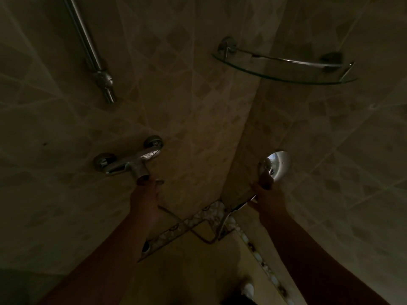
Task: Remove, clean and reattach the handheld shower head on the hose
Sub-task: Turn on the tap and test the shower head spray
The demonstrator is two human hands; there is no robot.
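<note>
- The tiled wall [198, 89] fills the dim view beyond both your hands, its matte beige tiles set in a diamond pattern and meeting at a corner between your arms.
- Above your right hand, a curved glass corner shelf [284, 70] carries a thin metal rail.
- Above your left hand, a chrome slide bar [88, 49] runs up the wall.
- The shower head [278, 167], round, white and glossy, sits at your right hand's fingertips.
- Your right hand [267, 194] grasps the shower head's handle, fingers curled round it.
- Your left hand [146, 194] touches the chrome mixer tap [130, 162] at its lower outlet; I cannot tell whether it grips.
- The hose [187, 225] hangs in a thin loop between your wrists.
</note>
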